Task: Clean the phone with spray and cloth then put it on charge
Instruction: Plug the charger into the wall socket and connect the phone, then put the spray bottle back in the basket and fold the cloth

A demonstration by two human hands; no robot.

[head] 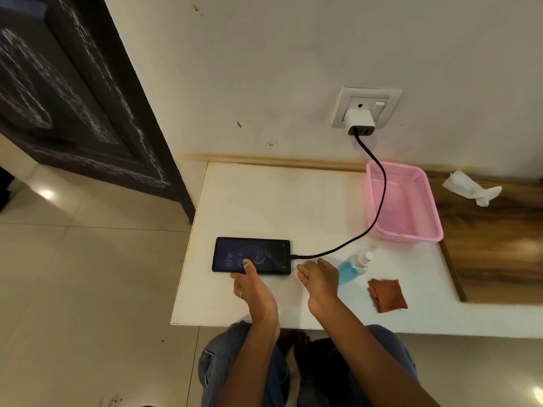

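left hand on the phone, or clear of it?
Touching. Head view shows the left hand's thumb resting on the phone's lit screen.

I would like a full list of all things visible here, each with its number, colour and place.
phone: one, black, screen lit, flat on the white table near its front left
cable: one, black, from charger to phone, passing over the basket
charger: one, white, in the wall socket
basket: one, pink, right of centre
spray bottle: one, clear with blue liquid, lying right of the phone
cloth: one, brown, front right
tissue: one, white, on the wooden surface
door: one, dark, left
left hand: thumb on the phone
right hand: open, beside the phone
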